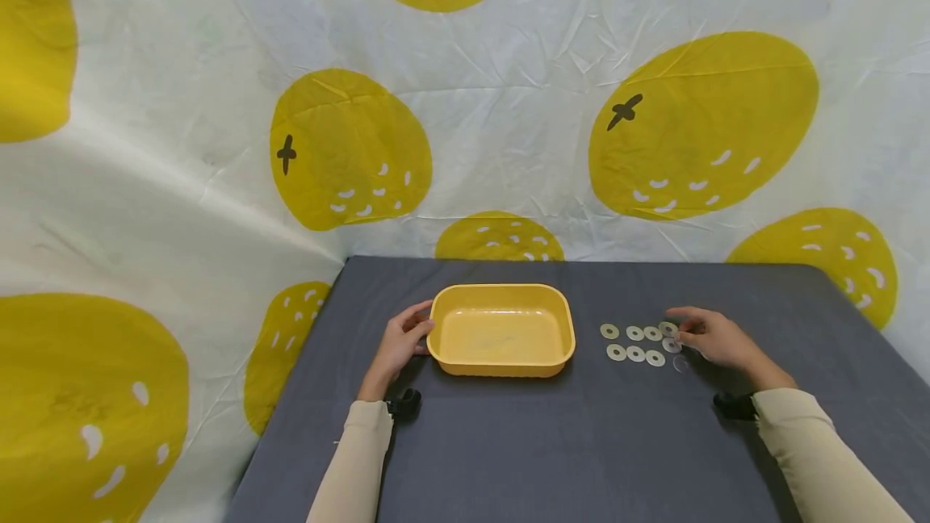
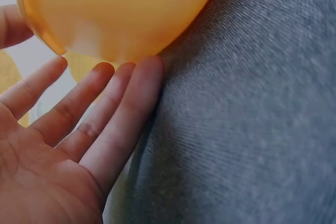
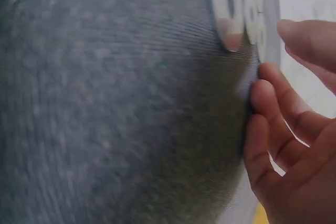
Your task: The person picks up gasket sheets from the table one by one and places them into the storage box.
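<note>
The left hand (image 1: 400, 345) rests straight, relaxed fingers against the left wall of the shallow yellow plastic tray (image 1: 501, 294), apparently steadying it. Right of it, the right hand (image 1: 715, 339) reaches loosely curled fingers to the flat white plastic rings (image 1: 635, 343), touching the nearest, seemingly to lift one.

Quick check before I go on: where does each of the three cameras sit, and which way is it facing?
Head: worn on the head, looks forward and down at the grey table; both sleeves and hands show.
Left wrist: low at the wrist, faces the yellow tray; left hand open, fingertips at its wall.
Right wrist: low, faces the white rings; right hand beside them.
Head and left wrist share the tray.
</note>
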A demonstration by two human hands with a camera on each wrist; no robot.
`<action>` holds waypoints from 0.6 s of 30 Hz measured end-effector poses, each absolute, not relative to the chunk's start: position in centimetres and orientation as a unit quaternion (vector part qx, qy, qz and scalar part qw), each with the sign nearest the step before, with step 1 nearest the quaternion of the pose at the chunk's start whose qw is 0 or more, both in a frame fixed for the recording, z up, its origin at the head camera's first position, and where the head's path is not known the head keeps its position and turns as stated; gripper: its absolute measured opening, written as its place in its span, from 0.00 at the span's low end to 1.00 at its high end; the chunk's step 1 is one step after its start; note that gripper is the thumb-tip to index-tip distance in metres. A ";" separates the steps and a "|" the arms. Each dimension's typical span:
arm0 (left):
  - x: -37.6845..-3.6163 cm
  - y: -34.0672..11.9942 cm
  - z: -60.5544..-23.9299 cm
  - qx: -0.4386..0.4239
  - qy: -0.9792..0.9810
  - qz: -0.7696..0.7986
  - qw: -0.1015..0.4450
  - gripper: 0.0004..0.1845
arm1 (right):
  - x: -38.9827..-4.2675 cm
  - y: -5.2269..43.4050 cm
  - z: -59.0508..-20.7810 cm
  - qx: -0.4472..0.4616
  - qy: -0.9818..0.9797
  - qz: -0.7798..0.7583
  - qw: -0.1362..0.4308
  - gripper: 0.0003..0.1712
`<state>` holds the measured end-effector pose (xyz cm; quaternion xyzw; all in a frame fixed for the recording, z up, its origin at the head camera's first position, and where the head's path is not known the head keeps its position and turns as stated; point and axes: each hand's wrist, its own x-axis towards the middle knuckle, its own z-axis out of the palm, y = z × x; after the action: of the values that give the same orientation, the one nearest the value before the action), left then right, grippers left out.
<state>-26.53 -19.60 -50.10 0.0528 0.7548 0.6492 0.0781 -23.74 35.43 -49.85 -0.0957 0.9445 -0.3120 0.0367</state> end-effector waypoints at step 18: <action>-27.3 -20.2 -52.9 0.053 0.744 0.661 0.082 0.31 | -25.1 35.7 -51.0 -0.090 0.945 -0.311 0.047 0.18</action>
<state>-27.30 -20.17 -52.94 0.0535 0.7437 0.6614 0.0815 -25.15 35.67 -50.99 -0.0897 0.9450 -0.3110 0.0469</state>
